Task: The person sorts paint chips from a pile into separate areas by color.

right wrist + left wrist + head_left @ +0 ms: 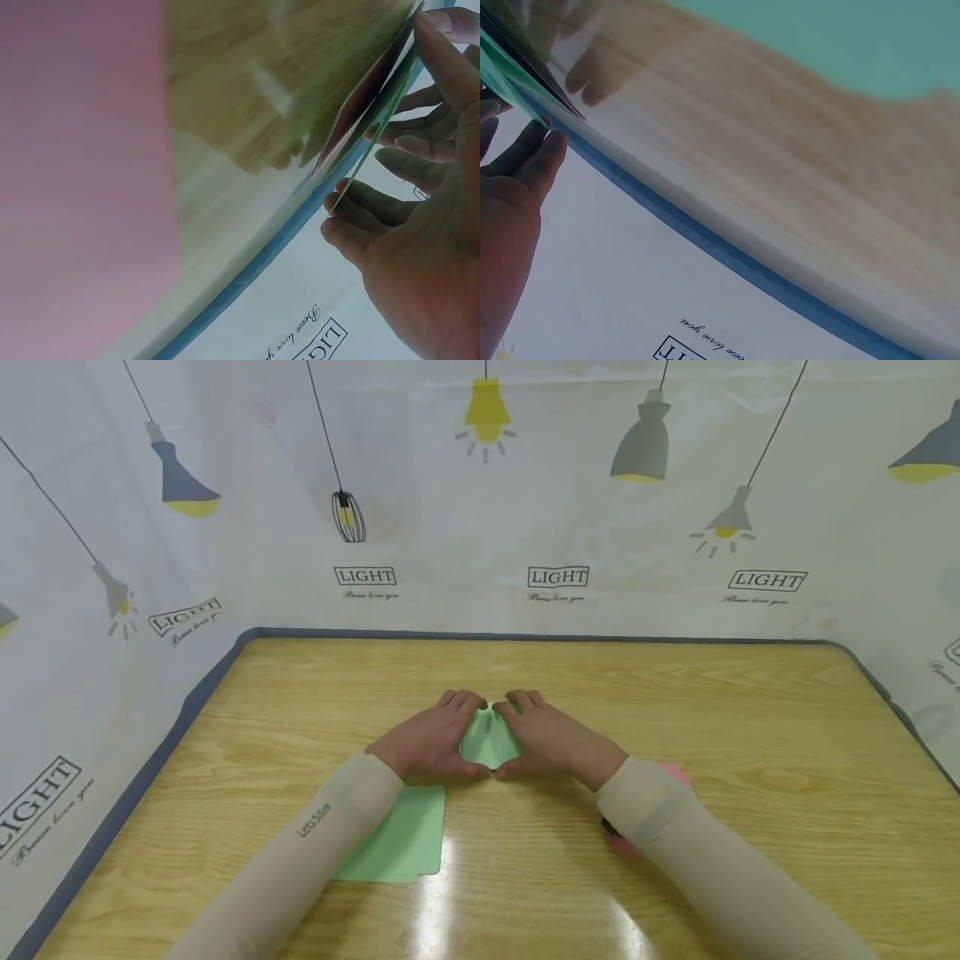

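In the head view, a small pale green card (489, 745) is framed between both hands near the middle of the table. My left hand (431, 742) grips its left side, thumb at the near edge and fingers at the far edge. The right hand (553, 739) mirrors this on the other side, and the two thumb tips nearly meet. Seen edge-on in the right wrist view, the green card (385, 124) bows outward between the fingertips. Close by it stands a second thin panel (358, 109), dark reddish, whose lower corner comes near the tabletop.
Flat green sheets (405, 839) with rounded corners lie on the wooden table (517, 893), partly under the left forearm. A pink sheet (677, 773) and a small black item (609, 827) show beside the right sleeve. A lamp-printed white curtain (450, 527) rises behind the table.
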`<state>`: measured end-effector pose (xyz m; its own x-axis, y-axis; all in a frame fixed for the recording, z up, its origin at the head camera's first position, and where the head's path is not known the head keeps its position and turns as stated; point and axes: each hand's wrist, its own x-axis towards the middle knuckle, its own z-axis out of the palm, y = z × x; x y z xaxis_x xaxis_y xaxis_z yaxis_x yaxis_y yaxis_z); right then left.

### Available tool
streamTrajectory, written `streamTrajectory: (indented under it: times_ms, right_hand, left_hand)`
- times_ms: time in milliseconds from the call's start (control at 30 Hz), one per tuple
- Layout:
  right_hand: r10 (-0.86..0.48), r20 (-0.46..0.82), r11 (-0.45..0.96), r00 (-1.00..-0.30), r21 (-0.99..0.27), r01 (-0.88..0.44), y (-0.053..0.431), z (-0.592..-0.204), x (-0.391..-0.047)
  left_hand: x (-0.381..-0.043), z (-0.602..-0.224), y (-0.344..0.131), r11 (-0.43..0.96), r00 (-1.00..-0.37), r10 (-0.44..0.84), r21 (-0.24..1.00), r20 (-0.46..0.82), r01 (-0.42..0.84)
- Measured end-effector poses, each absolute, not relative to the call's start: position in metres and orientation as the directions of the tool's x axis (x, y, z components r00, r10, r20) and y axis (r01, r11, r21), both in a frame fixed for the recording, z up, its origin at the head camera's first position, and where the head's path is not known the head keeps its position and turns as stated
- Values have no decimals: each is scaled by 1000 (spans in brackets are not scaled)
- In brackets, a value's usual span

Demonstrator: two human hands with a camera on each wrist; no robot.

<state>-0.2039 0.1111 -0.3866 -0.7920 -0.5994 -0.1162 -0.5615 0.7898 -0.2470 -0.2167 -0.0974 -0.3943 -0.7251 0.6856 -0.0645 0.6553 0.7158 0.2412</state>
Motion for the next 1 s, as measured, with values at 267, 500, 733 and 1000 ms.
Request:
streamTrajectory:
  times_ms: [267, 500, 733, 1000]
  right_hand:
    - [-611, -98, 781, -785, -231, -580, 114, -383, -202]
    - [-630, -80, 758, -773, -279, -589, 109, -376, -197]
    - [-685, -49, 705, -727, -293, -646, 91, -372, -186]
    - [-731, -89, 666, -676, -305, -680, 70, -366, -171]
  left_hand:
    - [-215, -389, -100, 712, -725, 687, 249, -54, 656]
    - [-208, -381, -114, 691, -709, 705, 248, -25, 679]
    - [-188, -372, -141, 686, -718, 696, 297, 0, 665]
    - [-162, -373, -172, 712, -759, 651, 347, 1, 611]
